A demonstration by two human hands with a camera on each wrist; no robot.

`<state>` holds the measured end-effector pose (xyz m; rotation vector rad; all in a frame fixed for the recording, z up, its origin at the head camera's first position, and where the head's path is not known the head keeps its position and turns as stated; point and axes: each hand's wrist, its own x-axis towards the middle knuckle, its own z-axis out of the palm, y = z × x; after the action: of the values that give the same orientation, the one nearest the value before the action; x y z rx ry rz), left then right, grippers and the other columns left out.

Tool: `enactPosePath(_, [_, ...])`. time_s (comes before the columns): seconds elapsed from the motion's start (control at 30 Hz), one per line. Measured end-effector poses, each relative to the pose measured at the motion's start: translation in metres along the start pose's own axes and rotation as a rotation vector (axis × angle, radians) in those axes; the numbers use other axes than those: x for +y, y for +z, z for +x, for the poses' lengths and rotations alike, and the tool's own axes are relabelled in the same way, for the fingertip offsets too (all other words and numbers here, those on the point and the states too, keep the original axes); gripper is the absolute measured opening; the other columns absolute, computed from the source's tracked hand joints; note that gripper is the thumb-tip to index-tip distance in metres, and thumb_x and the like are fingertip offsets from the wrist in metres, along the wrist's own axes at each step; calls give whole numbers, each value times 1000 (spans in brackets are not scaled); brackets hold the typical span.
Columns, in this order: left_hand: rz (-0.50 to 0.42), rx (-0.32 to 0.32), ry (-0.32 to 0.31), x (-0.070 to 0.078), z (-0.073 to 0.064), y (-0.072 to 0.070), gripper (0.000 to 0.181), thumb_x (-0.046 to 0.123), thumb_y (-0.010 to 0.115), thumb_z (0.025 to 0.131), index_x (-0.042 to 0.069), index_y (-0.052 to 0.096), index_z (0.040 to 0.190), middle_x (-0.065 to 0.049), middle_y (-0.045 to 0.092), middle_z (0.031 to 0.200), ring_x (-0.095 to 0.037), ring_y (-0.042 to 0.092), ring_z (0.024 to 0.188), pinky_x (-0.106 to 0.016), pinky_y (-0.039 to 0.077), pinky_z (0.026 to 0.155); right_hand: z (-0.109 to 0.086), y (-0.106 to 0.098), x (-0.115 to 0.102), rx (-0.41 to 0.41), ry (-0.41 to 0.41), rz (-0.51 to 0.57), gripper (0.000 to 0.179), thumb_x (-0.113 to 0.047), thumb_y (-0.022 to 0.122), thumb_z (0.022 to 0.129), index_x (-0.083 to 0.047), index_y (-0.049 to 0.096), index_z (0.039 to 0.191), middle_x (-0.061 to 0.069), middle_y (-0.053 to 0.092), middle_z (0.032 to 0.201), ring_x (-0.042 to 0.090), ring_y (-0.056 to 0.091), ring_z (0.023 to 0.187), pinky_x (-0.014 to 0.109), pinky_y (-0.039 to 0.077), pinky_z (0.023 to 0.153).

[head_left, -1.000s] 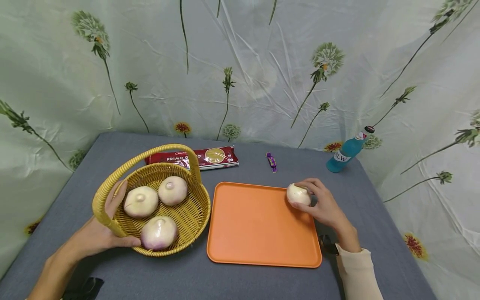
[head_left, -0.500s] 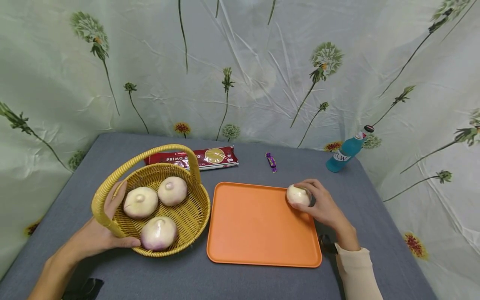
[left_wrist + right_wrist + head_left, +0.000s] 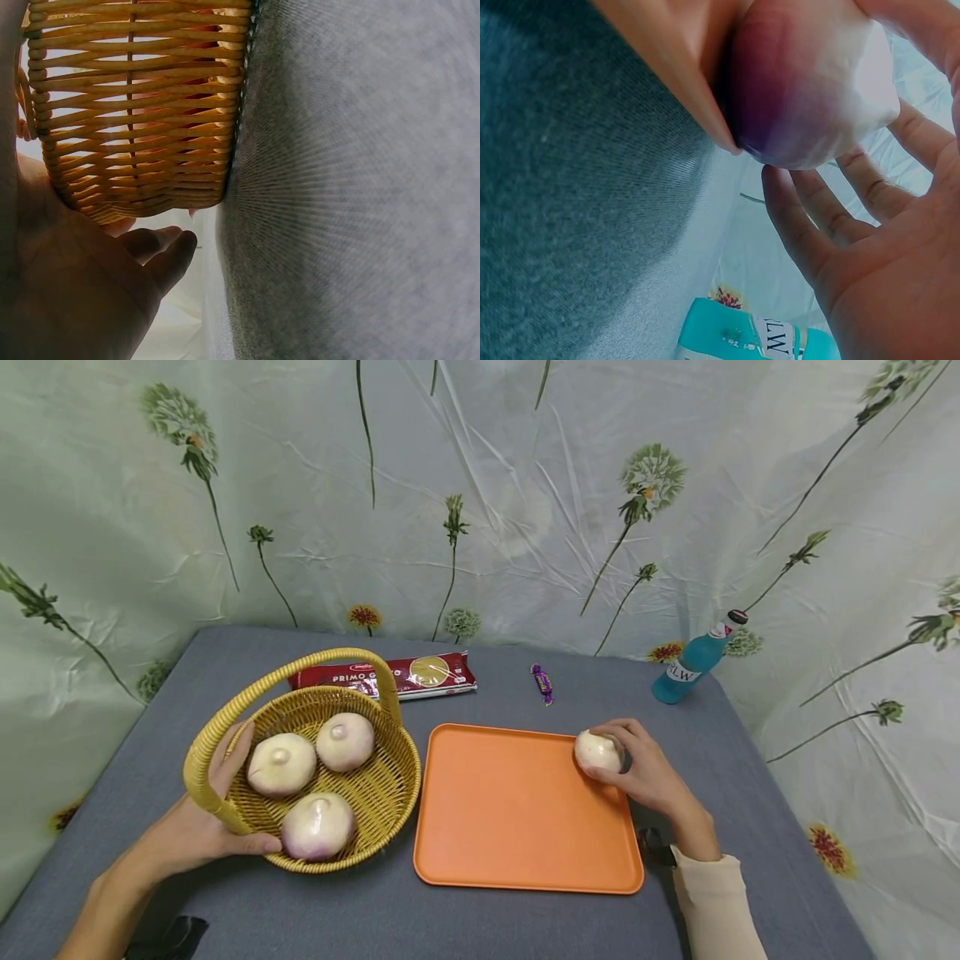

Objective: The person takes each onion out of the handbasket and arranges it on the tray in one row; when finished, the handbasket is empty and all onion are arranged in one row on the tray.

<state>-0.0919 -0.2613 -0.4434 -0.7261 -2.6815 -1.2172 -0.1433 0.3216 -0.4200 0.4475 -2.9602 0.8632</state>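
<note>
Basket (image 3: 410,760) just beside the tray (image 3: 517,814) at its nine o'clock, and open orange spreads from the turnip (image 3: 596,752) toward seven! That turnip is at the tray's two-o'clock corner, the right hand (image 3: 639,766) in from four, thumb and fingers clasped round it. Left hand (image 3: 197,828) at the basket's eight o'clock, thumb and fingers wrapped about its side. Pale nub points away from the tray, purple end toward it, the axis between them roughly upright.

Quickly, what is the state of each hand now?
Left hand: holding the yellow basket.
Right hand: holding a turnip at a corner of the orange tray.
</note>
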Motion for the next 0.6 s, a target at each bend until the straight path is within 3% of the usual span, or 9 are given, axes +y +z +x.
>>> enactPosePath(0.17, [6, -4, -2, 0, -1, 0, 153, 25, 99, 49, 8, -3, 162, -27, -2, 164, -14, -7, 152, -10, -3, 108, 0, 0, 1, -3, 0, -1, 53, -33, 82, 84, -11, 64, 129, 13, 52, 126, 33, 53, 108, 51, 49, 86])
enactPosePath(0.6, [0, -1, 4, 1, -1, 0, 152, 25, 99, 50, 7, -3, 161, -29, -4, 164, -10, -8, 151, -9, -3, 108, 0, 0, 1, -13, 6, -2, 56, -35, 83, 83, -11, 62, 130, 13, 51, 132, 35, 50, 117, 59, 48, 93])
